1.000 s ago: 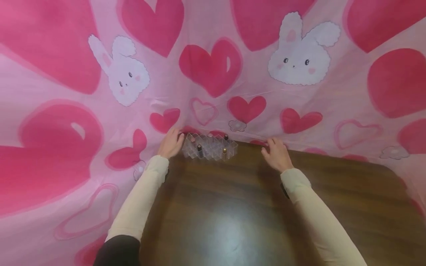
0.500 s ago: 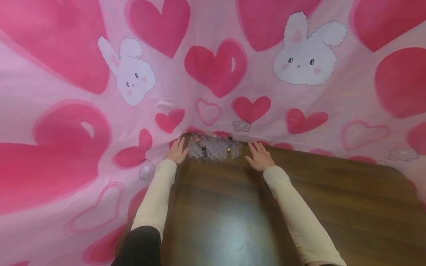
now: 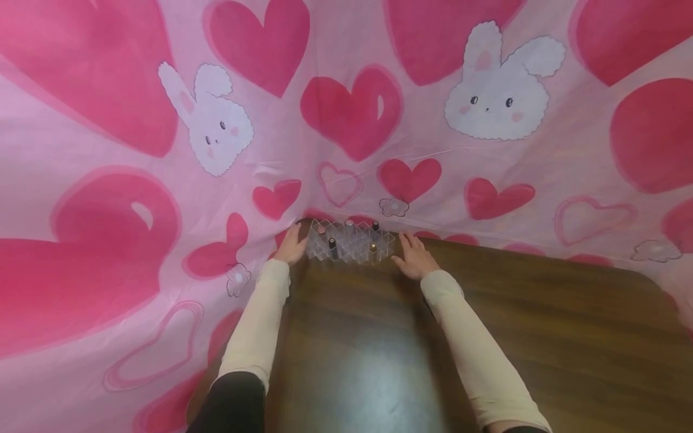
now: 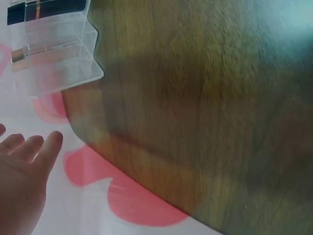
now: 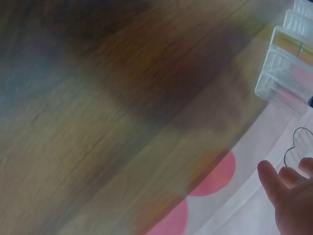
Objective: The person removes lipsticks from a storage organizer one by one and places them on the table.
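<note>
The clear organiser (image 3: 352,248) is flanked now!
Head view: the right hand (image 3: 417,257) has come in along the pink cloth (image 3: 346,36), left hand (image 3: 292,245) opposite; attention seems on the organiser, at the wooden tabletop's (image 3: 346,337) far edge. Left wrist: fingers extended, slightly spread, holding nothing. Right wrist: fingers loosely extended, gripping nothing, apart from the plastic.

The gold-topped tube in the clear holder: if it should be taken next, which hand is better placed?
Probably the right hand: it is beside the right end of the clear holder, nearer the gold-topped tube. The left hand is at the opposite end.
</note>
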`<state>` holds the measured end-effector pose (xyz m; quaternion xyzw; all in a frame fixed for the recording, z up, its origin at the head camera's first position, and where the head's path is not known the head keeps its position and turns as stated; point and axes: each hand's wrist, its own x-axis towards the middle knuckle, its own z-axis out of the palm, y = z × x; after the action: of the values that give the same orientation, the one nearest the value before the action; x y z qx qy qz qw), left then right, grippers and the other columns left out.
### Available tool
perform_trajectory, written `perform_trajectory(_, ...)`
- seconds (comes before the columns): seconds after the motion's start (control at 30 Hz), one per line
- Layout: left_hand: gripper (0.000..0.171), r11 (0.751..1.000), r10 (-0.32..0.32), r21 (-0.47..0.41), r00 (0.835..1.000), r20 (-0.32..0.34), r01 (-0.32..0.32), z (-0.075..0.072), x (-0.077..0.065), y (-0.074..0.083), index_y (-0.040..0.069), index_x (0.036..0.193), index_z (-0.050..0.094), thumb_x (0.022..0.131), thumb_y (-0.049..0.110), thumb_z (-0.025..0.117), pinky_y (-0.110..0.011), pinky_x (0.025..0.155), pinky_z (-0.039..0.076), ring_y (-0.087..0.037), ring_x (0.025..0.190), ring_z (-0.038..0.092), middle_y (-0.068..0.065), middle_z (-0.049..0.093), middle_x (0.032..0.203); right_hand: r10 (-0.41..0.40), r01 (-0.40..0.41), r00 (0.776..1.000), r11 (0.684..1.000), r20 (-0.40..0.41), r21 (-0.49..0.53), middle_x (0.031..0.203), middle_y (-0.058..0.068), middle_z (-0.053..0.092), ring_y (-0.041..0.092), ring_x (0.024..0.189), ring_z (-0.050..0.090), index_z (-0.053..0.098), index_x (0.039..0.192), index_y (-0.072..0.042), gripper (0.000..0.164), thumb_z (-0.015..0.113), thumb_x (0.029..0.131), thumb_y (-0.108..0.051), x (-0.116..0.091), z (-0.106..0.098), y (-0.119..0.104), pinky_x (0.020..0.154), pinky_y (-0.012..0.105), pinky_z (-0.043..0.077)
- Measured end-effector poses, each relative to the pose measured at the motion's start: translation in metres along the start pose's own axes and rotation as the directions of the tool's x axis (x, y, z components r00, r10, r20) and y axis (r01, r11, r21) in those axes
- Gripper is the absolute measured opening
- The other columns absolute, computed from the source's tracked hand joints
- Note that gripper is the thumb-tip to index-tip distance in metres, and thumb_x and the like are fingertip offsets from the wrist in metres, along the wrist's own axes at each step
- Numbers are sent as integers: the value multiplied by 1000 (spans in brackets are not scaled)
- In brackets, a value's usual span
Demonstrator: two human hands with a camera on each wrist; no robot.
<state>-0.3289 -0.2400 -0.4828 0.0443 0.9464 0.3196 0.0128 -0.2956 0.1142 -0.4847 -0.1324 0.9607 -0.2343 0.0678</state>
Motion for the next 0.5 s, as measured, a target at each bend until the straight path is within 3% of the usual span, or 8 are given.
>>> perform_trajectory(0.3,62,994,-55,-93,999,1,54,7,7,1,-7,150,20,97,17,42,-46,123,14,-38,148,18,-26,22,157,35,-34,999,989,-1,142,161,21,6,48,145,12,15,154,-4,72,50,98,-32,8,9,0,116,62,18)
perform_trajectory(0.5,63,983,-118,-135,991,56,124,12,7,3,-4,151,19,96,19,41,-46,122,16,-37,148,19,-23,22,158,35,-47,997,978,63,203,160,26,3,50,145,11,19,153,-1,66,46,99,-29,8,10,-6,116,63,15)
